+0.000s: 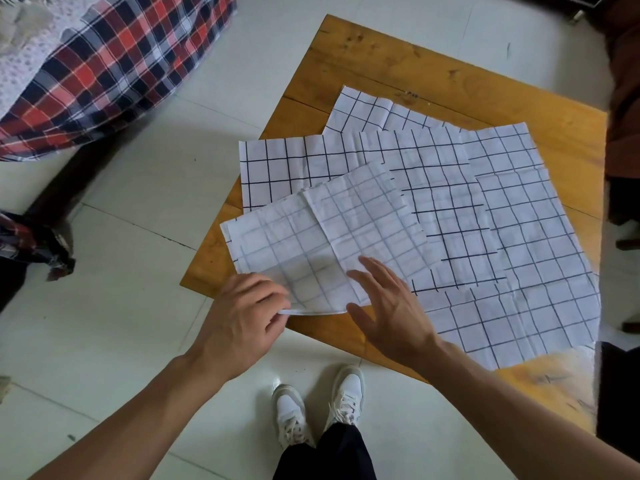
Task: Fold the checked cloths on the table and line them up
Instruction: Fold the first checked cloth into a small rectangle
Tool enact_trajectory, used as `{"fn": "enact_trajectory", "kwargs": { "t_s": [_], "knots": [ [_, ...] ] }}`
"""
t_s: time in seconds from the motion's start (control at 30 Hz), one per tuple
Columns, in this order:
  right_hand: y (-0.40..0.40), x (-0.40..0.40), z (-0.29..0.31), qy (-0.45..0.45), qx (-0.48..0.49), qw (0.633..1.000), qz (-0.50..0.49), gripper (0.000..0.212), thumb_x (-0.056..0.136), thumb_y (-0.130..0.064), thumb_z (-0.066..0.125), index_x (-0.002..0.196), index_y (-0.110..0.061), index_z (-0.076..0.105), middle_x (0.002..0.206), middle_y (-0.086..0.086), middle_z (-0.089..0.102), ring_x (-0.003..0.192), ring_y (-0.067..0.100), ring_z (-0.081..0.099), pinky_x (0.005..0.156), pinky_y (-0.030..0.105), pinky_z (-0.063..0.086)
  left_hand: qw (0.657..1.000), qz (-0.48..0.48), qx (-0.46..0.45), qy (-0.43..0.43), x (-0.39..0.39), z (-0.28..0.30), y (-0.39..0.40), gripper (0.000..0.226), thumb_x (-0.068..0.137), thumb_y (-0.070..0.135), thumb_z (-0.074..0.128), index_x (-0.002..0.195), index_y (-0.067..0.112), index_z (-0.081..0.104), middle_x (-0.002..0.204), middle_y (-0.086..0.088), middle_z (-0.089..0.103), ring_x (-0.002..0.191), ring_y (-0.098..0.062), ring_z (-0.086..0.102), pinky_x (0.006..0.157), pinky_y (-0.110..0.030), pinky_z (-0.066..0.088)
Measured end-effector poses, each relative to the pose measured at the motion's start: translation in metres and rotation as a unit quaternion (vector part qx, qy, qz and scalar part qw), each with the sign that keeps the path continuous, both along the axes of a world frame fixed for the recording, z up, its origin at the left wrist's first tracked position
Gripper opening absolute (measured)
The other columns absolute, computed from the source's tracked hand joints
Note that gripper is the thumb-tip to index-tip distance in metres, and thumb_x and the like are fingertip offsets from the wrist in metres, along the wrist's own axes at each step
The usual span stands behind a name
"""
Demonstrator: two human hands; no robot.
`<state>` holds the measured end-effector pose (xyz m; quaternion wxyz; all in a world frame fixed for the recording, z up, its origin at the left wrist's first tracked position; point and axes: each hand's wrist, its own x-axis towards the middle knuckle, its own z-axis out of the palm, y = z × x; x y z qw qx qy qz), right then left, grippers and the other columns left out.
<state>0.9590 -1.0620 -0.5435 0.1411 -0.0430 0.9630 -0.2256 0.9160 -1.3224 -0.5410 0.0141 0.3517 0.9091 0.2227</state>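
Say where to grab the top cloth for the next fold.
Probably the top cloth's near-left corner, coming from the near table edge. That corner overhangs the edge, so fingers can slip under it; the left hand already pinches there. The right hand lies flat on the cloth, pinning it.

Soft, even daylight fills the scene, bright on the glossy floor tiles [145,188] with a small glare by the shoes [294,415], faint shadows under the hands, mild softness throughout, and wide-angle bending with dark corners at the right edge.
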Motion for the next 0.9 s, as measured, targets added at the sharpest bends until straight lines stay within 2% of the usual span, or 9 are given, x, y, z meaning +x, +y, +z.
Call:
{"fn": "enact_trajectory", "kwargs": {
  "t_s": [0.1,0.17,0.27,0.37,0.43,0.57,0.63,0.73,0.9],
  "knots": [
    [0.001,0.007,0.01,0.022,-0.004,0.999,0.048,0.073,0.083,-0.063,0.059,0.143,-0.025,0.043,0.159,0.002,0.028,0.148,0.019,0.02,0.115,0.034,0.02,1.0,0.003,0.016,-0.014,0.008,0.012,0.029,0.008,0.088,0.024,0.064,0.081,0.02,0.064,0.083,0.008,0.063,0.083,-0.016,0.056,0.08,-0.033,0.043],
    [0.003,0.012,0.012,0.038,0.0,0.998,0.052,0.074,0.077,-0.064,0.063,0.138,-0.025,0.05,0.154,0.003,0.038,0.144,0.021,0.03,0.113,0.038,0.03,1.0,0.003,0.019,-0.017,0.013,0.019,0.052,0.009,0.086,0.027,0.065,0.08,0.02,0.063,0.079,0.008,0.062,0.079,-0.015,0.055,0.081,-0.034,0.044],
    [0.01,0.02,0.01,0.071,-0.009,0.997,0.016,0.05,0.079,-0.046,0.071,0.124,-0.025,0.062,0.13,0.0,0.058,0.122,0.021,0.052,0.097,0.04,0.047,0.999,-0.012,0.043,-0.023,0.019,0.026,0.085,0.007,0.083,0.026,0.065,0.082,0.019,0.064,0.08,0.007,0.063,0.077,-0.015,0.056,0.08,-0.034,0.043],
    [0.024,0.026,0.01,0.113,-0.048,0.992,-0.023,0.022,0.081,-0.025,0.062,0.101,-0.023,0.07,0.101,-0.005,0.068,0.096,0.02,0.06,0.08,0.034,0.05,0.997,-0.031,0.071,-0.029,0.024,0.032,0.112,0.006,0.083,0.023,0.064,0.079,0.018,0.063,0.078,0.007,0.062,0.075,-0.017,0.056,0.077,-0.036,0.043],
    [0.036,0.03,0.012,0.123,-0.062,0.99,-0.038,0.021,0.084,-0.023,0.055,0.095,-0.02,0.072,0.095,-0.004,0.068,0.089,0.019,0.061,0.076,0.036,0.051,0.996,-0.042,0.075,-0.038,0.025,0.033,0.122,0.007,0.082,0.025,0.065,0.08,0.018,0.063,0.079,0.007,0.062,0.076,-0.017,0.057,0.077,-0.036,0.044],
    [0.062,0.043,0.015,0.149,-0.075,0.983,-0.083,0.029,0.086,-0.022,0.05,0.1,-0.015,0.075,0.1,0.001,0.068,0.094,0.022,0.062,0.077,0.037,0.053,0.995,-0.042,-0.017,-0.09,0.021,0.027,0.117,0.038,0.068,0.032,0.082,0.099,0.023,0.062,0.096,0.009,0.065,0.091,-0.016,0.06,0.085,-0.034,0.047],
    [0.074,0.052,0.012,0.157,-0.076,0.979,-0.1,0.027,0.084,-0.011,0.055,0.102,-0.015,0.075,0.106,0.002,0.067,0.099,0.022,0.061,0.079,0.039,0.054,0.992,-0.028,-0.076,-0.099,0.019,0.018,0.109,0.049,0.063,0.028,0.088,0.103,0.023,0.06,0.1,0.007,0.065,0.095,-0.017,0.06,0.085,-0.034,0.048],
    [0.09,0.063,0.005,0.158,-0.074,0.978,-0.117,0.028,0.084,0.002,0.065,0.105,-0.015,0.074,0.112,0.004,0.066,0.104,0.023,0.061,0.08,0.038,0.056,0.989,-0.001,-0.108,-0.101,0.014,0.006,0.097,0.044,0.061,0.02,0.089,0.094,0.023,0.06,0.093,0.007,0.064,0.09,-0.018,0.061,0.079,-0.034,0.047],
    [0.108,0.079,-0.006,0.137,-0.056,0.982,-0.113,0.033,0.079,-0.01,0.078,0.11,-0.016,0.072,0.117,0.003,0.065,0.109,0.023,0.06,0.084,0.039,0.057,0.987,-0.021,-0.121,-0.102,0.011,0.0,0.091,0.038,0.064,0.01,0.084,0.079,0.026,0.053,0.077,0.012,0.056,0.074,-0.012,0.053,0.068,-0.03,0.045]
  ]
}}
